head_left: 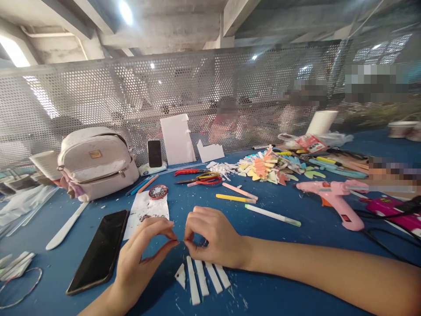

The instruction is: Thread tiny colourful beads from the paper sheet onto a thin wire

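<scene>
My left hand (144, 250) is over the blue table, its thumb and fingertips brought close together in a pinch. Facing it, my right hand (212, 237) is closed with thumb and index finger curled together. The fingertips of both hands nearly meet, and anything between them is too small to make out. Just below my right hand lie several white foam-like strips (193, 281) in a row, with a small pointed white piece (180, 276) at their left. Beside my left hand rests a black phone (98, 252); a white paper sheet (134, 210) extends behind that hand.
A pink glue gun (338, 197) lies at right. Markers (272, 215), scissors (200, 177) and a heap of coloured cut-outs (266, 164) are farther back. A pale backpack (98, 162) stands at left, near a white plastic knife (67, 226). Perforated metal screen (131, 87) closes the far side.
</scene>
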